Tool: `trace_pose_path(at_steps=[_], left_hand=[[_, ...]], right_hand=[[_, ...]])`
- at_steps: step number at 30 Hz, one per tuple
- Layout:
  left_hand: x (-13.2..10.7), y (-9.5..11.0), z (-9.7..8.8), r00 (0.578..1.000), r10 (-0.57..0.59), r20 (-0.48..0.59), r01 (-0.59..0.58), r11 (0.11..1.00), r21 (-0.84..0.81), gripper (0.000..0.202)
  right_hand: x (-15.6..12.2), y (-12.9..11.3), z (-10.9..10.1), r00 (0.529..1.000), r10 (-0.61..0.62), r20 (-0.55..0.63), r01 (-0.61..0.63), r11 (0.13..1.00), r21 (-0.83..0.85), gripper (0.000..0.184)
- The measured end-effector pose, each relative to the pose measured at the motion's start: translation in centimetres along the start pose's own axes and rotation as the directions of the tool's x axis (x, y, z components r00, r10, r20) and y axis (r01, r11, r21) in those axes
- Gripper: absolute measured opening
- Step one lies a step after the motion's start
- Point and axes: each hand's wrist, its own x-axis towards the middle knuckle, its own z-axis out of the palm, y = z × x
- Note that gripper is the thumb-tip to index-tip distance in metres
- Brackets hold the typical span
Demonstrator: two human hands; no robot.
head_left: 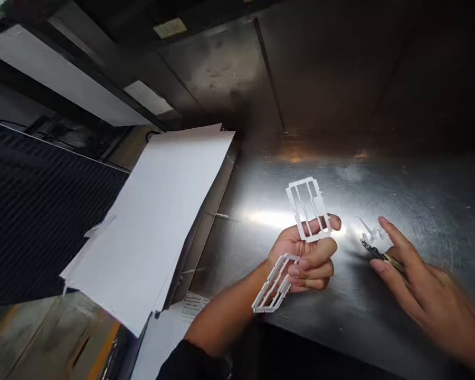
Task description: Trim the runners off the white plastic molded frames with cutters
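My left hand is closed around two white plastic frames with thin inner bars. One frame stands up between thumb and forefinger; the other frame is gripped under the curled fingers and slants down toward the wrist. To the right, my right hand holds a pair of small nippers, their dark jaws pointing left and most of the handle hidden in the palm. A thin translucent plastic scrap is at the right forefinger's tip, just above the jaws. Both hands are above the metal table.
The shiny metal table carries small bits and scratches, with a metal wall behind it. At left, large white sheets lie on a box. A dark ribbed surface is farther left.
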Motion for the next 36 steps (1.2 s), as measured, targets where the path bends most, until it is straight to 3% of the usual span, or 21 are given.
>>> trace_pose_path(at_steps=[6, 16, 36], left_hand=[[-0.1, 0.0, 0.3, 0.999, -0.017, -0.044, 0.018, 1.0, 0.024, 0.027], [0.1, -0.1, -0.4, 0.999, -0.036, 0.031, 0.036, 0.999, 0.007, 0.026], [0.0, -0.2, 0.1, 1.0, -0.03, 0.005, 0.03, 1.0, 0.005, 0.027]], right_hand=[[0.1, -0.6, 0.0, 0.996, -0.028, -0.08, 0.032, 0.998, 0.05, 0.069], [0.5, -1.2, -0.1, 0.994, -0.089, -0.069, 0.089, 0.996, 0.004, 0.066], [0.7, -1.2, -0.1, 0.992, -0.106, -0.068, 0.108, 0.994, 0.023, 0.065]])
